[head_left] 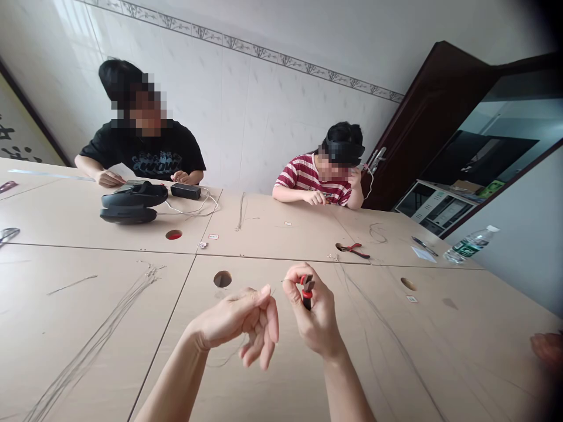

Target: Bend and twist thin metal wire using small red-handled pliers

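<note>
Nearest, at lower centre, the left hand (240, 322) pinches a thin wire (226, 356) trailing beneath it; the right hand (314, 319) grips red-handled pliers (307, 288). The thin wire looks light, springy and slippery, best pinched near its end.

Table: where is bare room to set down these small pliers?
Small pliers in right hand: bare wood lies between the wire bundle and the left hand, and right of the loose strands toward the grommet hole. Crowded around the headset and red-handled pliers.
</note>
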`<state>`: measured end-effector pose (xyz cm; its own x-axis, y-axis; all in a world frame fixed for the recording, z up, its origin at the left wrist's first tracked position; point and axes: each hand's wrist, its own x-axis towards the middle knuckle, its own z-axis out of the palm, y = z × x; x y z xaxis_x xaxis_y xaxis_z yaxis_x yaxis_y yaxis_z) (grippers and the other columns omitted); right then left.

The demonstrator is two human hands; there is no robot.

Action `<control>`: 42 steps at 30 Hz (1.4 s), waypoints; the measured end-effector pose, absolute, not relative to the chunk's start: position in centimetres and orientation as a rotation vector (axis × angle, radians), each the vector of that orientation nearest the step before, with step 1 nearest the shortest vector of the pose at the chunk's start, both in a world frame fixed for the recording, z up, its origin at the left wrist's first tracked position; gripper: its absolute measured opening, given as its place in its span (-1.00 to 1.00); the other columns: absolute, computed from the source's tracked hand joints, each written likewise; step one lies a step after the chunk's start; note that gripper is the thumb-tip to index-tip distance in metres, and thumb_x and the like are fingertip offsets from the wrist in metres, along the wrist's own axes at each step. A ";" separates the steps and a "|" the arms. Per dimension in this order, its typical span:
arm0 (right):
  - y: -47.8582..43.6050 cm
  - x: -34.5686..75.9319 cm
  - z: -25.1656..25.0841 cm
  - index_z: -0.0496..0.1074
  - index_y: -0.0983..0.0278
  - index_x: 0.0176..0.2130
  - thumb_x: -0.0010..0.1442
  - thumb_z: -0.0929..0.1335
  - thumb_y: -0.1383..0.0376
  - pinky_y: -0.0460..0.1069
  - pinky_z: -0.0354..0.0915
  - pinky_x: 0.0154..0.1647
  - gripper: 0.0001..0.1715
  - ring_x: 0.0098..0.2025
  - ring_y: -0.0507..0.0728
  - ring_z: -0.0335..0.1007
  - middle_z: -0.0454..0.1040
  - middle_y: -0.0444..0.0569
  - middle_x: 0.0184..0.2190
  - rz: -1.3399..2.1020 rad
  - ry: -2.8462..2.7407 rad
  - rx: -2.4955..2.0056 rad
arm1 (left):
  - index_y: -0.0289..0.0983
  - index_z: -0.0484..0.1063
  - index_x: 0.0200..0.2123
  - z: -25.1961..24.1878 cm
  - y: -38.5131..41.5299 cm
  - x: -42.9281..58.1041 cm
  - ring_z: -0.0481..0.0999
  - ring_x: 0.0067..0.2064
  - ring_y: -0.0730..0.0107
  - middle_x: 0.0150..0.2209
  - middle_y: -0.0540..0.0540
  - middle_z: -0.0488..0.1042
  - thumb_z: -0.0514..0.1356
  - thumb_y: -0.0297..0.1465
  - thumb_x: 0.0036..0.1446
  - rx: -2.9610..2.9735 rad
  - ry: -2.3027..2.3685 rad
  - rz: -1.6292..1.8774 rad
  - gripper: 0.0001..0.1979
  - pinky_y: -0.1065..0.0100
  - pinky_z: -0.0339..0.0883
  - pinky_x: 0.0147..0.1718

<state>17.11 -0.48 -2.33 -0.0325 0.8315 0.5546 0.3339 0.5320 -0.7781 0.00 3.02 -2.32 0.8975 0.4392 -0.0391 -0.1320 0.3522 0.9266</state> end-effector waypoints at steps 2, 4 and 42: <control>-0.5 17.1 -2.3 0.21 0.21 -0.33 0.33 0.25 0.31 -0.06 0.13 -0.45 -0.84 -0.46 0.01 0.13 0.26 -0.13 -0.39 0.541 -1.601 -0.999 | -0.39 0.49 -0.46 -2.5 2.7 0.5 0.28 -0.78 0.45 -0.66 -0.21 0.51 -0.06 0.05 0.26 1.110 0.176 0.273 -0.35 0.44 0.11 -0.78; -0.4 17.0 -2.3 0.19 0.20 -0.34 0.34 0.25 0.31 -0.07 0.12 -0.46 -0.84 -0.47 0.00 0.11 0.25 -0.14 -0.40 0.539 -1.589 -0.998 | -0.41 0.53 -0.45 -2.7 2.2 0.9 0.32 -0.77 0.40 -0.68 -0.21 0.50 -0.01 0.05 0.24 1.104 0.101 0.192 -0.36 0.41 0.18 -0.76; -0.3 16.2 -3.0 0.19 0.18 -0.31 0.26 0.24 0.46 -0.03 0.16 -0.36 -0.82 -0.30 0.09 0.23 0.28 -0.11 -0.36 0.499 -1.718 -0.951 | -0.26 0.53 -0.22 -0.5 1.1 1.5 0.48 -0.12 0.23 -0.16 -0.15 0.53 0.01 -0.11 0.32 1.308 0.943 1.245 -0.59 0.24 0.34 -0.09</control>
